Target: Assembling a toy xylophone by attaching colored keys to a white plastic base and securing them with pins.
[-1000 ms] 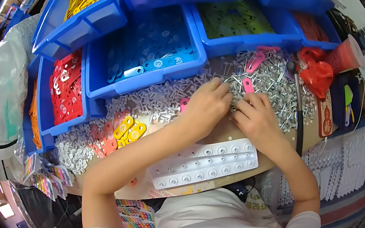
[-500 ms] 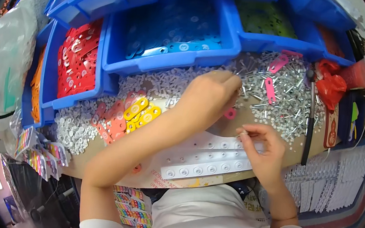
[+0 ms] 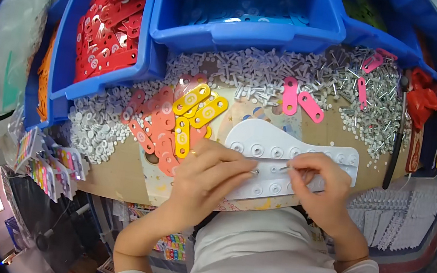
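A white plastic board with rows of raised round sockets lies in front of me at the table's near edge, one end rounded. Over its left part is my left hand, thumb and forefinger closed at a tiny silvery piece too small to name. My right hand is closed in a pinch on a small metal pin, held above the board's middle row. Two pink tags with holes lie just beyond the board. Left of it are yellow tags on top of coral tags.
Blue bins hold red tags and blue tags. White plastic studs lie along the bins. Metal pins are heaped at right, beside a black rod. White rings lie at left, near carded colourful strips.
My left hand has come from the heaps near the bins down to the board. My right hand now holds a pin over the board's middle row. The view has shifted too.
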Demonstrator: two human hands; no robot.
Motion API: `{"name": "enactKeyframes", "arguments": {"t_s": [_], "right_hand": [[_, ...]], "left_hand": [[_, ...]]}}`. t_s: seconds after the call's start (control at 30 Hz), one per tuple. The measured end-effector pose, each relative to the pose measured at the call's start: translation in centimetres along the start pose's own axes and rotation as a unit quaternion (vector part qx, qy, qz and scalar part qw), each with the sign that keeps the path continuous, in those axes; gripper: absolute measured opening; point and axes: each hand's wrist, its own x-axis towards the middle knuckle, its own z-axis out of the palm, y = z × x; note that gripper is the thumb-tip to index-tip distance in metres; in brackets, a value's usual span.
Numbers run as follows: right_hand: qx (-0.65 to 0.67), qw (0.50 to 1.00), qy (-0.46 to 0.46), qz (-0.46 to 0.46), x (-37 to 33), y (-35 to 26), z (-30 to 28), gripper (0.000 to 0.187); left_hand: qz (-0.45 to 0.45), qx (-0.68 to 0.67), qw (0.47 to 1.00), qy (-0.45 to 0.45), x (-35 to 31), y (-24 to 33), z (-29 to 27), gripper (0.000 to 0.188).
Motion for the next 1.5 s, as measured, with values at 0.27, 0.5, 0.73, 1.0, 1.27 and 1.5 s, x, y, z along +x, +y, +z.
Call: {"name": "enactKeyframes", "arguments": {"t_s": [0.27, 0.5, 0.73, 1.0, 1.27, 1.5], "right_hand": [[-0.038, 0.999, 0.024, 0.007, -0.5, 1.3, -0.8, 0.016], [-0.117, 0.982, -0.009, -0.147, -0.3, 1.8, -1.2, 0.018], [-0.180, 0.972, 0.057, -0.141, 3.4, 2.4, -4.8, 0.014], [-0.318, 0.939, 0.055, -0.119, 10.1, 6.3, -3.4, 0.009], [-0.272, 0.948, 0.136, -0.097, 8.4, 5.8, -5.8, 0.006], [-0.047, 0.996, 0.035, -0.067, 3.0, 2.3, -7.6, 0.015]], "left_hand": [[0.066, 0.055, 0.996, -0.021, 1.2, 0.3, 2.7, 0.021], [0.112, 0.096, 0.987, -0.055, 1.4, 0.7, 2.7, 0.027], [0.110, 0.144, 0.981, -0.073, 2.2, 2.4, 1.9, 0.020], [0.136, 0.200, 0.969, -0.050, 12.8, -1.1, 5.3, 0.007], [0.052, 0.382, 0.908, -0.168, 15.3, 0.8, 7.6, 0.018], [0.145, 0.376, 0.910, -0.101, 14.4, 0.7, 7.4, 0.012]]}}
